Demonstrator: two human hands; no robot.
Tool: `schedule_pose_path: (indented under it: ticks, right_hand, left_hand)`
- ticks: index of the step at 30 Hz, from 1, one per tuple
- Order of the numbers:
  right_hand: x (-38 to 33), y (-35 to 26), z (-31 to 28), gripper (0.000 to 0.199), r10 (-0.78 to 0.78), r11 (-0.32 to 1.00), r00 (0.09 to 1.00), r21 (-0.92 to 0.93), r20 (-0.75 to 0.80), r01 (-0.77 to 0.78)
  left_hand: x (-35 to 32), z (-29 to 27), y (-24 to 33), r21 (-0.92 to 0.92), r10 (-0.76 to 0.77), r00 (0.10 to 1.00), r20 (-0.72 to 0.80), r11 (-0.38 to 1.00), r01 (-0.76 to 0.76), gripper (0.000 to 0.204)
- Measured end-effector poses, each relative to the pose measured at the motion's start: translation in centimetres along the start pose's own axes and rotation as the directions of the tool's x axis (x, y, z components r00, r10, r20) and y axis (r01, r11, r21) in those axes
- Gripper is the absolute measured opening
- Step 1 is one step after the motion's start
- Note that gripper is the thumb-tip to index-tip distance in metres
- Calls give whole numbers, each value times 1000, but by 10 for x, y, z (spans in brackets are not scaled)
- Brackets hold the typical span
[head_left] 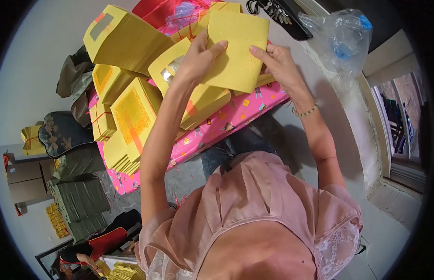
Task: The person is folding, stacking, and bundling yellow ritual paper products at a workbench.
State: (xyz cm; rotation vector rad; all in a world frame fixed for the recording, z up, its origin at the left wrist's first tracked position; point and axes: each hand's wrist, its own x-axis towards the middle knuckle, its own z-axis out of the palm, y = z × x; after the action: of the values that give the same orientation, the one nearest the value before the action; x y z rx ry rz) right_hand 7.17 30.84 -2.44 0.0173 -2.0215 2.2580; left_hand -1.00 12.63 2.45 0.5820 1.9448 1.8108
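Up in front of me, over the table, I hold yellow joss paper, a plain rectangle facing me. Whether it is one sheet or a thin stack I cannot tell. My left hand grips its left edge, thumb on the front face. On the opposite edge, my right hand pinches it with the thumb also in front; its other fingers are mostly behind the paper. Just beneath lies a thick stack of joss paper with silver foil and orange patches, partly covered by my left forearm.
More yellow stacks crowd the table's left side, on a pink patterned cover. A dark floral chair back stands beyond. Keys and a clear plastic bag lie at the upper right. Another person handles yellow paper at the lower left.
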Motion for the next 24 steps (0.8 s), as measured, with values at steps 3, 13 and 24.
schedule_pose_path:
  ticks: [3, 13, 24]
  right_hand:
    - [-3, 1, -7, 35, 95, 995, 993, 28, -73, -93]
    - [-26, 50, -5, 31, 174, 976, 981, 143, -81, -162]
    - [-4, 73, -38, 31, 187, 966, 930, 231, -318, -115]
  left_hand:
    - [20, 4, -5, 5, 43, 998, 36, 999, -43, 35]
    - [50, 15, -26, 120, 46, 993, 112, 991, -60, 39]
    - [72, 3, -63, 226, -121, 940, 319, 973, 49, 48]
